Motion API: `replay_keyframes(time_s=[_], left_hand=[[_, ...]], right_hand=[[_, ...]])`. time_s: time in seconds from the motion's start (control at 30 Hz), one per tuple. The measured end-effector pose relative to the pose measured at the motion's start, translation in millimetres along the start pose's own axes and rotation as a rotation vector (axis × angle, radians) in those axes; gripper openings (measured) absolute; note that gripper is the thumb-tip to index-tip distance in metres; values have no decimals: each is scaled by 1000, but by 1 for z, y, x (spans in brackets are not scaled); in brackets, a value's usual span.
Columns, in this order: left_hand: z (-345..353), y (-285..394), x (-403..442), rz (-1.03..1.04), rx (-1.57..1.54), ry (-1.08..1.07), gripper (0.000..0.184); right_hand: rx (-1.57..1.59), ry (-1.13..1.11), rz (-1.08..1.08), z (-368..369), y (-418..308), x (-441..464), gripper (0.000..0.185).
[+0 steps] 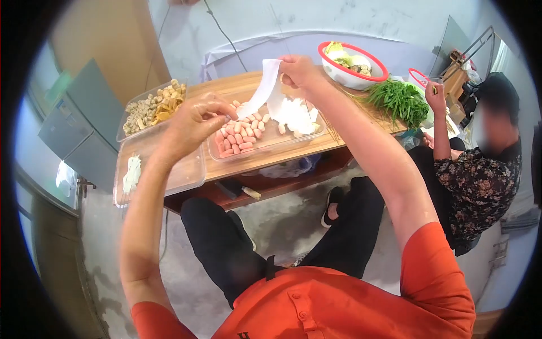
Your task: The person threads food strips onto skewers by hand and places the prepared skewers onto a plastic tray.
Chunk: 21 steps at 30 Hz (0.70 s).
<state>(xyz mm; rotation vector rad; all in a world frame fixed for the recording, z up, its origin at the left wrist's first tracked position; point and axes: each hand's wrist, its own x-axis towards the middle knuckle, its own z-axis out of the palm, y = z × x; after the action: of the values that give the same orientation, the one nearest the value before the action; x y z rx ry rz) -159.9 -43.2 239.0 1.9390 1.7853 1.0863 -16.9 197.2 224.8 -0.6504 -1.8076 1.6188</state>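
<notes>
A long, flat white strip (264, 87) hangs in a fold over the table. My right hand (298, 70) is closed on its upper part, thumb and fingers pinched together. Lower down, my left hand (206, 113) is closed in a pinch at the strip's left end. Below the hands, a clear plastic tray (257, 151) holds many small pink sausages (236, 138) and a heap of white pieces (297, 114). The strip's exact material is unclear.
Left are a tray of beige and yellow pieces (155, 104) and a shallow tray with pale strips (132, 174). Right are a red-rimmed bowl (370, 56), green leaves (397, 101) and thin sticks (332, 130). A seated person (480, 175) is close by on the right.
</notes>
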Motion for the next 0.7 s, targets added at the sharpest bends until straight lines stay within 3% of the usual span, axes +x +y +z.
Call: replay_keyframes(time_s=[0.2, 0.33, 0.4, 0.63, 0.7], left_hand=[[36, -12, -3, 42, -41, 30, 11], [56, -28, -1, 70, -105, 79, 10], [59, -33, -1, 198, -44, 123, 10], [66, -31, -9, 151, -35, 201, 8], [69, -27, -10, 170, 105, 212, 6]], right_hand=[[18, -48, 42, -6, -18, -12, 14], [-127, -10, -75, -1, -34, -31, 13], [-208, 21, -132, 0, -37, -33, 13], [-272, 63, -252, -2, -34, -38, 15], [-262, 70, -238, -1, -37, -40, 16]])
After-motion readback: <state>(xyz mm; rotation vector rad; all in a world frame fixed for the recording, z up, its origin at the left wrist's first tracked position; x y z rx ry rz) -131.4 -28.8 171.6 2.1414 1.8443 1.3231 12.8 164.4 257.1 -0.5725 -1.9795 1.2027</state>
